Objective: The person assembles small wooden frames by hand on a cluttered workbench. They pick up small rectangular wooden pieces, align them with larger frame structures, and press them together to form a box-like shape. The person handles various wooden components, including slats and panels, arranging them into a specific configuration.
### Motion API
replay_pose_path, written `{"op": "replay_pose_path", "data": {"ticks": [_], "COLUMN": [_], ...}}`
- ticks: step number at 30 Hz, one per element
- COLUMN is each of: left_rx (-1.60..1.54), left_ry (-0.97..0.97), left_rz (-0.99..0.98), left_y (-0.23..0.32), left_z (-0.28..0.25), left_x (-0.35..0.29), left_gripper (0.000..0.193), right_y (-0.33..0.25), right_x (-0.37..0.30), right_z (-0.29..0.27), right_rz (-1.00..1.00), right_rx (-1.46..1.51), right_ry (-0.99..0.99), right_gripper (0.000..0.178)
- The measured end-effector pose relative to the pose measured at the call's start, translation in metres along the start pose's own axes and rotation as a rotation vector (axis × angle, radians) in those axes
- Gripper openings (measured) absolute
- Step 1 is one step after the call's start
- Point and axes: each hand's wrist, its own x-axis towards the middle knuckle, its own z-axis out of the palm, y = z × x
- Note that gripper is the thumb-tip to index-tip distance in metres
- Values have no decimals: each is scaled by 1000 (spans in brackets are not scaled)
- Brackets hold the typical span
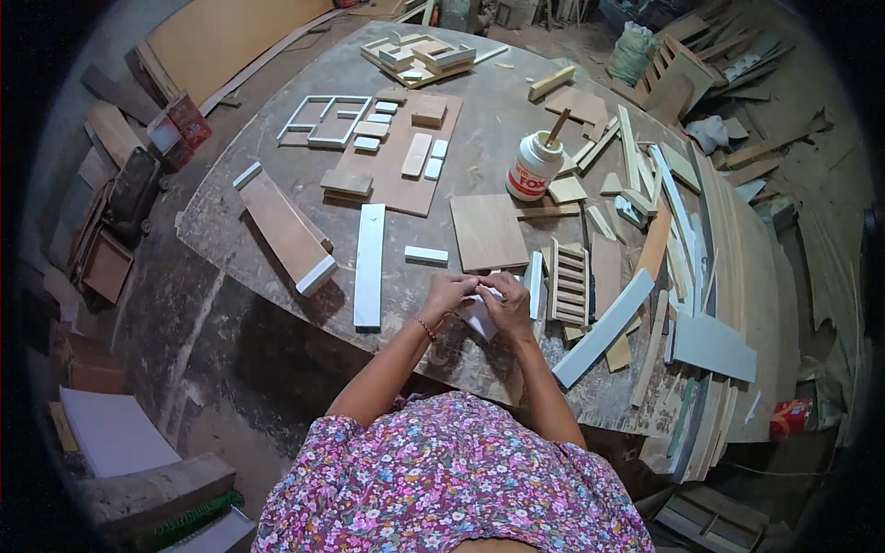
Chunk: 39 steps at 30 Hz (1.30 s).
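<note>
The table (221, 217) fills the middle of the frame, and I stand at its lower edge. Left of centre lies a brown board (284, 235) with white ends; right of it a white plank (369, 276) runs nearly up and down the frame. A square panel (489, 230) lies just above my hands, the glue bottle (533, 170) stands above that, and the slatted rack (568, 284) is to the right.

At lower centre my left hand (449, 293) and right hand (507, 302) come together, both narrow, fingers curled in on the white piece (476, 318), tips meeting over its upper part. I cannot tell whether anything smaller is pinched there. What shows of the piece lies below my fingertips, between my wrists, and slants toward the lower right; my fingers cover the rest, so its full long axis is unclear. My right hand is nearer its lower end.

A thin strip (536, 286) sits just right of my right hand, and a small block (426, 254) lies near my left hand, up and to the left, lying across the frame
</note>
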Motion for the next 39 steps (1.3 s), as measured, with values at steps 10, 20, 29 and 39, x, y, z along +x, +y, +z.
{"op": "replay_pose_path", "data": {"ticks": [10,20,29,39], "left_rx": [-51,-348,-436,-465], "left_ry": [125,105,138,71], "left_rz": [-52,-54,2,44], "left_y": [11,-9,-13,-5], "left_z": [15,14,16,11], "left_x": [-30,-21,-16,-32], "left_gripper": [17,16,18,24], "right_y": [1,8,10,-7], "right_x": [-3,-10,-18,-24], "right_z": [-4,-1,-7,-6], "right_rz": [-122,54,108,145], "right_rx": [-23,190,151,138], "right_ry": [-12,44,58,-36], "right_gripper": [8,9,9,21]}}
